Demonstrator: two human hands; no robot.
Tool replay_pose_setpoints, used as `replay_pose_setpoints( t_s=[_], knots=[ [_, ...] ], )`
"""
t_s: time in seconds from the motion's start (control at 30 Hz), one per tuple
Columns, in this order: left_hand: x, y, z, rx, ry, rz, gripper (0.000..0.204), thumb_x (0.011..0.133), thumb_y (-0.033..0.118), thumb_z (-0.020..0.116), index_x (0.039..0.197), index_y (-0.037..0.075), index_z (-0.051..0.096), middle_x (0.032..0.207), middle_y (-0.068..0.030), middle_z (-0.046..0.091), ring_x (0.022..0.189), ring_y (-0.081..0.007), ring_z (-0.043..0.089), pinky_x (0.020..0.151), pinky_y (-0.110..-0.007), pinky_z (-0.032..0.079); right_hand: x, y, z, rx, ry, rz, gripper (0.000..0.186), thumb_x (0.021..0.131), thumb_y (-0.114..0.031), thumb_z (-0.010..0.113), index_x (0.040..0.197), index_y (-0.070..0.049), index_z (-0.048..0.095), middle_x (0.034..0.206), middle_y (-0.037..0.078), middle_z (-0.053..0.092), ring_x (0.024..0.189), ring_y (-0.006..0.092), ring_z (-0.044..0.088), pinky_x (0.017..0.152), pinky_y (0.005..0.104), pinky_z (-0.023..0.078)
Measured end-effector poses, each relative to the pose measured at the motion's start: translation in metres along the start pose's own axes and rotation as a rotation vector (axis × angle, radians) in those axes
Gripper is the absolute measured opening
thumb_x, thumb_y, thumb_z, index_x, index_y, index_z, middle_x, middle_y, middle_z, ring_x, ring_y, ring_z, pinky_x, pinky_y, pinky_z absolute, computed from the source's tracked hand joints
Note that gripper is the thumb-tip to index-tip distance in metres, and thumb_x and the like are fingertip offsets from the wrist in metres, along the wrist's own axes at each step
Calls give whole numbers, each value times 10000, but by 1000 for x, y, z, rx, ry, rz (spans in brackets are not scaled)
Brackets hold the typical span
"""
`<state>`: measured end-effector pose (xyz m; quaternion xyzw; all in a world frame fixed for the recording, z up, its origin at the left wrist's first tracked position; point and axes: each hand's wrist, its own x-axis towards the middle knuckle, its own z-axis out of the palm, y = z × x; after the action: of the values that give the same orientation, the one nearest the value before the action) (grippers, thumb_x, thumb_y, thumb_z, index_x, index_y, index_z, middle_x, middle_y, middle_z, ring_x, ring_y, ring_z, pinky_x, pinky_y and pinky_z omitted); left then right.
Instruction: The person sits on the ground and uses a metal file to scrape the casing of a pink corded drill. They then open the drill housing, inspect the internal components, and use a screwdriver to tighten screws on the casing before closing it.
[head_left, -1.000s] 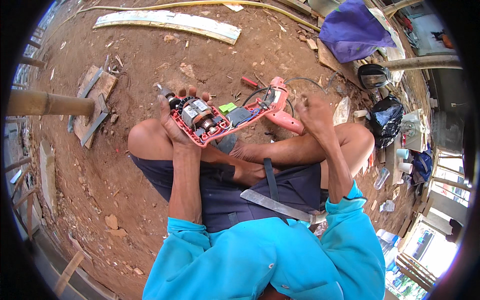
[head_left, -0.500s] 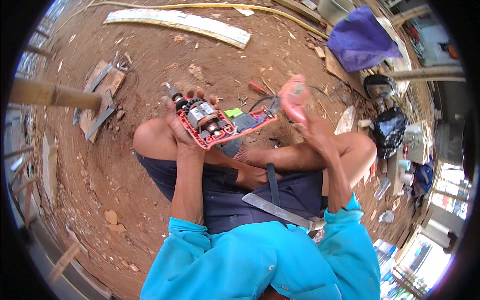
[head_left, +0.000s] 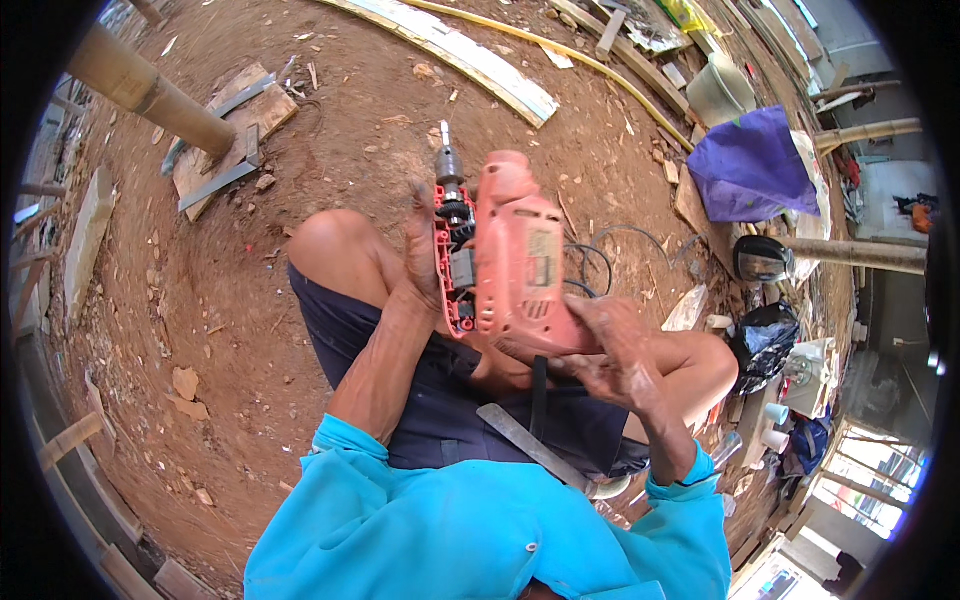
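Note:
My left hand (head_left: 422, 262) is wrapped round the opened half of a red electric drill (head_left: 441, 290). Its motor parts lie bare, and the dark chuck (head_left: 450, 165) with a light tip points away from me. In my right hand (head_left: 612, 345) is the other half, a red drill housing cover (head_left: 520, 265), its vented outer face turned up. The cover stands right beside the open half and hides part of it. Whether the two halves touch, I cannot tell. A black cord (head_left: 597, 262) curls out to the right behind the cover.
I sit cross-legged on brown earth, a knife-like flat blade (head_left: 530, 445) lying across my lap. A bamboo post (head_left: 165, 100) rises from boards at the left. Purple cloth (head_left: 755, 165), a grey bucket (head_left: 720, 92) and a black plastic bag (head_left: 765, 340) are at the right. A long white-painted board (head_left: 460, 55) lies ahead.
My right hand has brought the cover leftward beside the open half. My left hand has turned that half so the chuck points straight ahead. The view has shifted a little.

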<state>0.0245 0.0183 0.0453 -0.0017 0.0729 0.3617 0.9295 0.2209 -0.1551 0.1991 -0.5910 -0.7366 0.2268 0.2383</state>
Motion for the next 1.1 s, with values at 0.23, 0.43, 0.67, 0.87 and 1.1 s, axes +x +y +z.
replay_pose_setpoints(
  t_s=[0.23, 0.43, 0.67, 0.87, 1.1],
  knots=[
    [3, -3, -16, -57, -48, 31, 779, 899, 779, 585, 1307, 115, 581, 1154, -78, 670, 1084, -250, 693, 905, -447, 631, 20, 45, 56, -10, -73, -154, 767, 788, -283, 855, 1442, -48, 528, 1137, 166, 645, 1009, 368, 622, 871, 466, 473],
    [3, -4, -23, -77, -97, 6, 728, 894, 757, 623, 1232, 112, 601, 1109, -98, 684, 1002, -253, 717, 838, -451, 645, 22, 50, 60, -66, -141, -90, 737, 795, -279, 844, 1428, -45, 549, 1197, 196, 628, 1053, 392, 627, 896, 483, 499],
    [4, -6, -31, -17, 68, -46, 767, 871, 800, 607, 1194, 104, 611, 1084, -160, 710, 875, -309, 747, 733, -481, 660, 23, 53, 72, 28, -134, -42, 694, 814, -271, 840, 1411, -30, 580, 1243, 216, 616, 1097, 412, 635, 922, 479, 528],
    [4, -1, -28, 36, 88, -53, 775, 857, 797, 629, 1169, 88, 608, 1101, -184, 704, 870, -352, 756, 709, -502, 663, 20, 50, 69, 47, -192, -11, 705, 796, -198, 848, 1425, -29, 577, 1284, 213, 596, 1116, 407, 640, 922, 473, 540],
    [2, -4, -28, 194, 121, -10, 538, 900, 561, 713, 1135, 88, 612, 1090, -176, 700, 893, -341, 750, 727, -489, 652, 10, 57, 86, -28, -218, -12, 727, 807, -146, 816, 1464, -24, 530, 1355, 222, 556, 1191, 415, 613, 966, 481, 534]
  ],
)
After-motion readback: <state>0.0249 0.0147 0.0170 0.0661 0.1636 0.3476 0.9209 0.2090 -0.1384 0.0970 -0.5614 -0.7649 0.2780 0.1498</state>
